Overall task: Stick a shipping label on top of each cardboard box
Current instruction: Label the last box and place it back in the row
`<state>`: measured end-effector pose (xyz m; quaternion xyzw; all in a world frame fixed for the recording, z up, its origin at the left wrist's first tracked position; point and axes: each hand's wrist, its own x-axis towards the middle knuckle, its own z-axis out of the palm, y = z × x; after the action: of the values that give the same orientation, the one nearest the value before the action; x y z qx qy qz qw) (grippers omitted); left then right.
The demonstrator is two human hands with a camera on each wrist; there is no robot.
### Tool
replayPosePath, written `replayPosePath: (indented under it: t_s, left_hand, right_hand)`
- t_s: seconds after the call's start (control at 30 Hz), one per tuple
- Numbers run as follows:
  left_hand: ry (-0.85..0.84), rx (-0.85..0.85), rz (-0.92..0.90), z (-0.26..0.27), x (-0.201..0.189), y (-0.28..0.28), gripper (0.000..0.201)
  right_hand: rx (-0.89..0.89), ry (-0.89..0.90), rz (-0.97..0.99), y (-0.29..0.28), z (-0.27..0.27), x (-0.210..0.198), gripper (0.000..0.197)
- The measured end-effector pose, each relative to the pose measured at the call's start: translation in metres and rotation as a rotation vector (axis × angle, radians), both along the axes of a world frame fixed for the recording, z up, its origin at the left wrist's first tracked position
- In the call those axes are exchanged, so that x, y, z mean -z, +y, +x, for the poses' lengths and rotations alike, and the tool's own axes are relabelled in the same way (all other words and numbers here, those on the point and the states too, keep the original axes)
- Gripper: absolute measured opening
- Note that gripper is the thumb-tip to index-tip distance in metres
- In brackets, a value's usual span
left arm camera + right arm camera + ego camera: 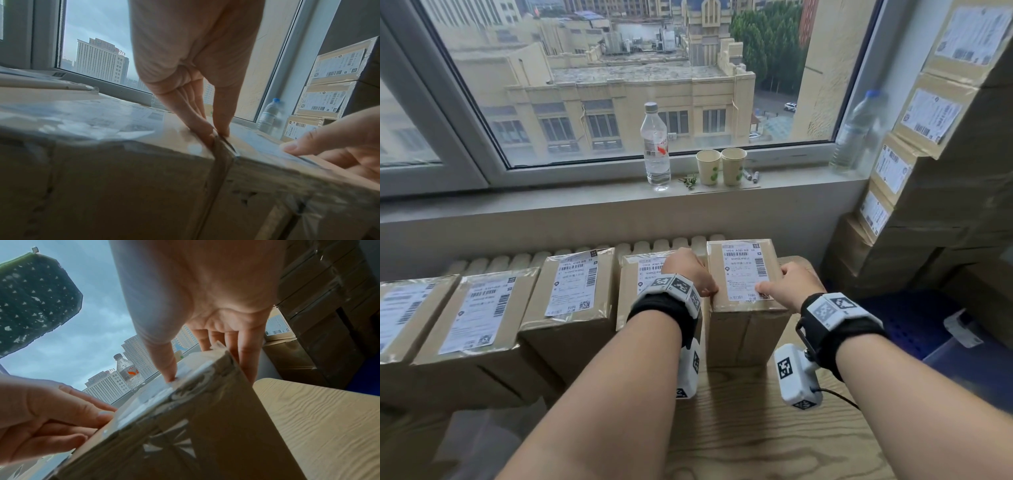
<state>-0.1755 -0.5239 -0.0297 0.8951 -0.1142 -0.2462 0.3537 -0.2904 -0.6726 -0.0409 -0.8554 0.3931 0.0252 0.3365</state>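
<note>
While our left hand (pixel 688 270) pinches the left top edge of the rightmost box (pixel 746 329), fingers in the gap beside the neighbouring box (pixel 627 274), our right hand (pixel 794 284) grips its right edge, thumb pressing the shipping label (pixel 743 270) headed "190A" on top. It stands on a wooden table (pixel 756 428); stacked cartons (pixel 935 212) crowd the right.

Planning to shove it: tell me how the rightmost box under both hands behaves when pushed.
The box keeps crisp, square edges, so it is probably stiff. Its glossy taped top may feel slippery. On the smooth table it likely slides.
</note>
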Motion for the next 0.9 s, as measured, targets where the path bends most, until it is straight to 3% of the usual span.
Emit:
replayPosePath:
  t_s: [0.2, 0.4, 0.73, 0.9]
  left_hand:
    - [0.013, -0.001, 0.021, 0.003, -0.002, 0.002, 0.016]
    - [-0.165, -0.054, 0.071, 0.013, 0.001, 0.015, 0.009]
    - [-0.254, -0.004, 0.225, 0.017, 0.003, 0.034, 0.022]
    - [-0.27, 0.022, 0.21, 0.011, -0.001, 0.037, 0.014]
  right_hand:
    - [-0.05, -0.073, -0.014, 0.004, 0.008, 0.0, 0.064]
    - [-0.143, -0.046, -0.095, 0.016, 0.02, -0.001, 0.079]
    - [-0.18, -0.05, -0.055, 0.024, 0.023, 0.003, 0.085]
    - [-0.209, -0.001, -0.175, 0.031, 0.023, -0.005, 0.07]
